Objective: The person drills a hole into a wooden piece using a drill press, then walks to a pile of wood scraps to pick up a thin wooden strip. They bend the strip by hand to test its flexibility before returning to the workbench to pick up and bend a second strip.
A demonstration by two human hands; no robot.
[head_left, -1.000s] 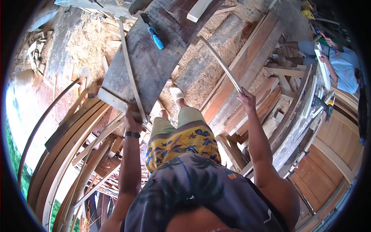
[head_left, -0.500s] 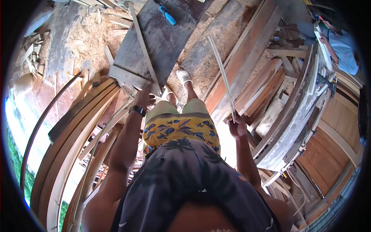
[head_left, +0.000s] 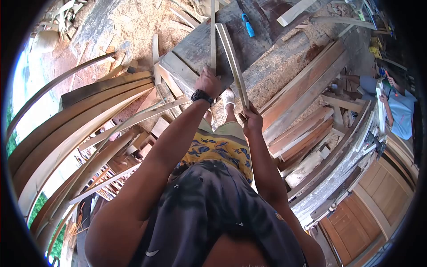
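My left hand (head_left: pixel 207 83), with a dark watch on its wrist, is closed at the near end of a thin wooden strip (head_left: pixel 213 42). That strip lies lengthwise over a dark work board (head_left: pixel 187 42). In my right hand (head_left: pixel 251 118) is the lower end of a second pale wooden strip (head_left: pixel 230 53), its far end reaching up over the board. A blue-handled tool (head_left: pixel 247 25) rests on the board to the right of both strips. A flat crosspiece (head_left: pixel 180 64) sits along the board's near left edge, beside my left hand.
Curved planks (head_left: pixel 89 102) are stacked on the left. Long boards (head_left: pixel 307 84) lie on the sawdust-covered floor at right. Another person in a blue shirt (head_left: pixel 402 113) holds a piece of wood at far right, near a long bench (head_left: pixel 324 196). Wooden panels (head_left: pixel 356 227) are at lower right.
My right hand has brought its strip leftward, from beside the board to over it. My left hand stays at the near end of its strip. The view has turned, shifting the scene.
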